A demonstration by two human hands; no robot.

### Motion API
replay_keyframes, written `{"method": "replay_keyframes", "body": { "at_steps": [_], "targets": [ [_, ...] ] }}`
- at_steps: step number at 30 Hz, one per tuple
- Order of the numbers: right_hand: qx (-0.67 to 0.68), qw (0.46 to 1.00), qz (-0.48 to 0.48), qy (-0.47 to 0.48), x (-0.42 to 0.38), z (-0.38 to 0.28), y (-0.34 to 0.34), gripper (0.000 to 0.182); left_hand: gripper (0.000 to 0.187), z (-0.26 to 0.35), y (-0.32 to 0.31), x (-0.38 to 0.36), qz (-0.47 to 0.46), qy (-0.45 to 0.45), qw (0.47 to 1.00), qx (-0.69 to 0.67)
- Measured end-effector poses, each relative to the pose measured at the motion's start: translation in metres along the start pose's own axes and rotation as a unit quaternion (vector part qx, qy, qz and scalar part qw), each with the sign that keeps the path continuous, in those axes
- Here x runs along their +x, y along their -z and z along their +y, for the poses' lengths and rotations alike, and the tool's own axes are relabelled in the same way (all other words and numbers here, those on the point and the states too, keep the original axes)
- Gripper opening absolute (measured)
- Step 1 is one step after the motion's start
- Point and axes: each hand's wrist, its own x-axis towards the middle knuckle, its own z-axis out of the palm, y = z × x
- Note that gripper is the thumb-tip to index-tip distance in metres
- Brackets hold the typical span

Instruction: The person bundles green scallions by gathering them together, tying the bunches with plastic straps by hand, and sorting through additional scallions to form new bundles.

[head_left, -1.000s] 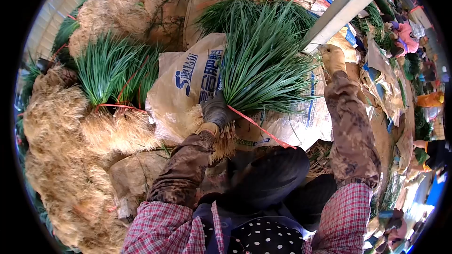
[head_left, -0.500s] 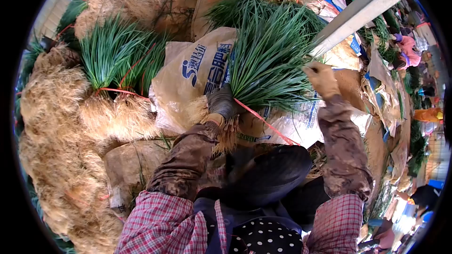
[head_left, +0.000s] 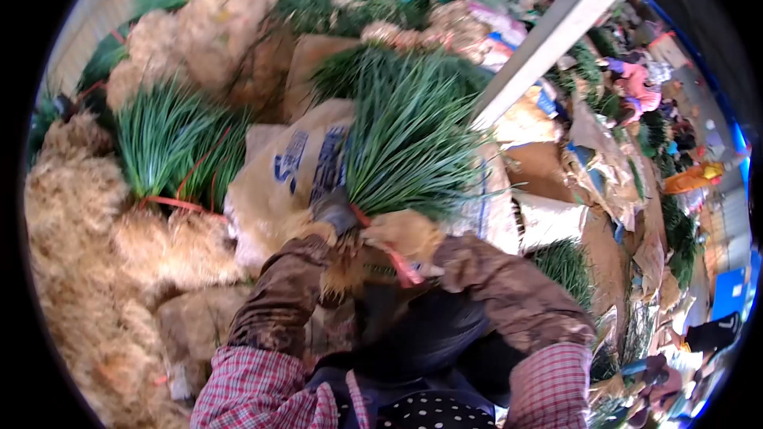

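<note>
A bunch of long-leaved green onion seedlings (head_left: 413,139) lies fanned out on a printed tan sack (head_left: 274,183), its straw-coloured roots (head_left: 342,270) toward me. My left hand (head_left: 335,210), in a grey and tan glove, is closed around the base of the bunch, just above the roots. Right beside it, my right hand (head_left: 404,234) in a tan glove is closed on a red tie strip (head_left: 405,268). The strip comes from the base of the bunch, and a loose length hangs below the right hand. Motion blurs the fingertips.
Tied bunches (head_left: 163,151) of the same plants stand to the left, near a large heap of dry roots (head_left: 79,270). A pale post (head_left: 556,40) slants across the upper right. Sacks (head_left: 548,218) lie at the right, and several people work farther off, one in pink (head_left: 640,87).
My right hand has moved left and down from beyond the leaf tips to the base, beside my left hand. The left hand keeps its hold. The view has shifted.
</note>
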Motion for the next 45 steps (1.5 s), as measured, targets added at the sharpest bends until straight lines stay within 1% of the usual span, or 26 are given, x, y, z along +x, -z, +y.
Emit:
{"method": "replay_keyframes", "body": {
  "at_steps": [1, 3, 4, 6, 7, 10, 11, 12, 13, 15, 16, 17, 18, 19, 20, 21, 23, 25, 29, 32, 33, 36, 37, 38, 41, 45],
  "targets": [
    [0.031, 0.994, -0.059, -0.092, 0.019, -0.006, -0.002, 0.018, 0.049, -0.01, -0.01, 0.013, -0.004, 0.005, 1.0, 0.009],
    [0.022, 0.996, -0.008, -0.087, 0.048, -0.011, 0.002, 0.016, 0.054, -0.022, -0.009, 0.028, -0.029, -0.007, 1.0, -0.01],
    [0.156, 0.978, 0.056, -0.127, 0.058, -0.008, -0.007, 0.016, 0.056, -0.025, -0.001, 0.032, -0.054, -0.026, 0.998, -0.035],
    [0.418, 0.871, 0.175, -0.191, 0.066, 0.006, -0.026, 0.018, 0.06, -0.033, 0.022, 0.039, -0.129, -0.073, 0.982, -0.116],
    [0.62, 0.722, 0.157, -0.264, 0.069, 0.008, -0.017, 0.022, 0.062, -0.035, 0.031, 0.042, -0.164, -0.089, 0.971, -0.152],
    [0.642, 0.681, 0.271, -0.223, 0.078, 0.018, -0.015, 0.023, 0.068, -0.036, 0.056, 0.05, -0.232, -0.113, 0.946, -0.194],
    [0.519, 0.764, 0.271, -0.27, 0.073, 0.021, -0.013, 0.025, 0.07, -0.034, 0.061, 0.053, -0.245, -0.117, 0.942, -0.196],
    [0.542, 0.747, 0.279, -0.265, 0.071, 0.019, -0.008, 0.024, 0.072, -0.03, 0.064, 0.051, -0.257, -0.122, 0.94, -0.191],
    [0.411, 0.83, 0.27, -0.264, 0.07, 0.02, -0.001, 0.022, 0.074, -0.028, 0.067, 0.048, -0.266, -0.123, 0.938, -0.184],
    [0.426, 0.801, 0.382, -0.177, 0.075, 0.046, -0.029, 0.014, 0.079, -0.014, 0.075, 0.038, -0.262, -0.13, 0.945, -0.146],
    [0.298, 0.857, 0.374, -0.189, 0.077, 0.044, -0.015, 0.012, 0.081, -0.001, 0.076, 0.027, -0.241, -0.129, 0.956, -0.109],
    [0.294, 0.858, 0.386, -0.17, 0.082, 0.032, 0.004, 0.011, 0.083, 0.019, 0.078, 0.007, -0.16, -0.112, 0.981, -0.011],
    [0.259, 0.874, 0.362, -0.197, 0.082, 0.037, 0.0, 0.013, 0.09, 0.026, 0.055, -0.013, 0.134, -0.144, 0.972, 0.131],
    [0.404, 0.804, 0.384, -0.21, 0.086, 0.04, -0.009, 0.018, 0.109, 0.05, 0.053, -0.022, 0.024, -0.039, 0.975, 0.217],
    [0.541, 0.705, 0.393, -0.236, 0.091, 0.038, -0.01, 0.022, 0.103, 0.049, 0.02, -0.029, 0.103, -0.032, 0.97, 0.218],
    [0.59, 0.671, 0.381, -0.238, 0.091, 0.039, -0.013, 0.024, 0.09, 0.051, 0.0, -0.048, 0.167, -0.055, 0.965, 0.192],
    [0.667, 0.592, 0.372, -0.258, 0.096, 0.031, -0.007, 0.028, 0.08, 0.057, -0.041, -0.052, 0.208, 0.012, 0.962, 0.176],
    [0.698, 0.578, 0.351, -0.236, 0.092, 0.035, -0.016, 0.028, 0.064, 0.057, -0.055, -0.05, 0.241, 0.069, 0.951, 0.181],
    [0.642, 0.611, 0.361, -0.29, 0.086, 0.027, -0.022, 0.032, 0.055, 0.017, -0.07, -0.039, 0.328, -0.013, 0.918, 0.225],
    [0.654, 0.574, 0.366, -0.33, 0.064, 0.038, -0.02, 0.034, 0.047, -0.013, -0.051, -0.036, 0.302, -0.034, 0.941, 0.15],
    [0.645, 0.579, 0.362, -0.343, 0.062, 0.036, -0.019, 0.034, 0.042, -0.01, -0.032, -0.037, 0.32, -0.025, 0.923, 0.212],
    [0.68, 0.596, 0.312, -0.29, 0.064, 0.026, -0.023, 0.031, 0.035, -0.016, -0.019, -0.011, 0.269, 0.016, 0.952, 0.143],
    [0.654, 0.632, 0.306, -0.282, 0.067, 0.024, -0.026, 0.032, 0.036, -0.023, -0.021, 0.009, 0.192, 0.003, 0.979, 0.066],
    [0.658, 0.609, 0.325, -0.301, 0.072, 0.021, -0.026, 0.033, 0.038, -0.033, -0.025, 0.024, 0.112, -0.012, 0.994, -0.015],
    [0.643, 0.632, 0.289, -0.323, 0.078, 0.013, -0.021, 0.03, 0.063, -0.005, 0.027, 0.009, 0.031, -0.04, 0.986, 0.162],
    [0.618, 0.647, 0.256, -0.367, 0.08, -0.004, -0.026, 0.028, 0.068, 0.0, 0.038, 0.012, -0.052, -0.024, 0.986, 0.155]
  ]
}}
